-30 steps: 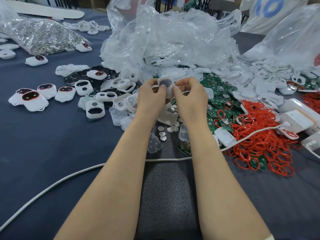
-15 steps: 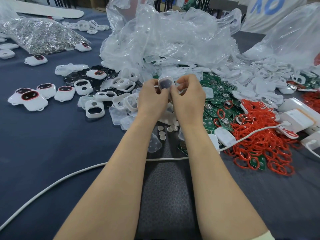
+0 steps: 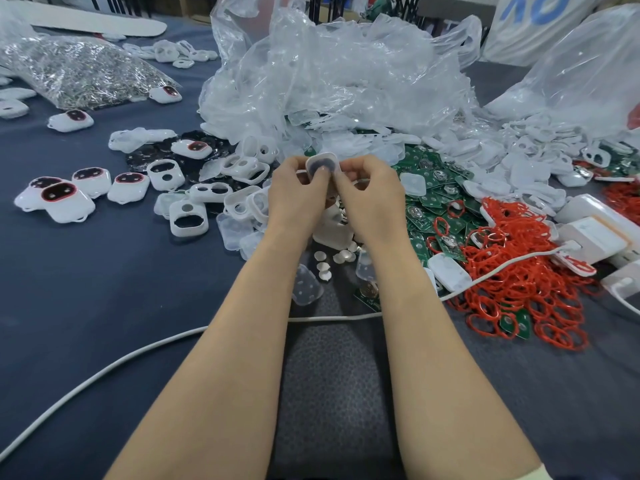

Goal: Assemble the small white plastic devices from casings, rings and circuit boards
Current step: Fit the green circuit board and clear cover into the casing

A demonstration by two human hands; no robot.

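Casing point(image 3: 322, 164) assembly takes place on the table point(image 3: 86, 289), with stock sorted by type around 1 landmark, the bag heap point(image 3: 332, 74).

1. The bag heap of clear plastic sits at the far centre. Loose white parts spill from its near edge, probably so that stock feeds toward the person.
2. Rings point(image 3: 519, 271), red, form a pile to the near right of the bag heap.
3. Boards point(image 3: 433, 202), green, lie between the rings and the bag heap's near edge, next to the rings, so both parts are close to the right hand.
4. Empty shells point(image 3: 188, 218) lie to the near left of the bag heap.
5. Finished devices point(image 3: 57, 199), with dark red-edged windows, stand further left of the bag heap, well apart from the raw stock. This likely keeps done units from mixing with it.
6. The left hand point(image 3: 294, 192) and right hand point(image 3: 367, 195) meet directly in front of the bag heap, above the table. Both have their fingers curled, and each pinches 1 side of the casing.
7. The casing is held upright, dark face toward the camera, just in front of the bag heap's near edge. A thumb tip rests on that face; whose thumb cannot be told. The 2-sided hold probably steadies the casing while a part is pressed home.
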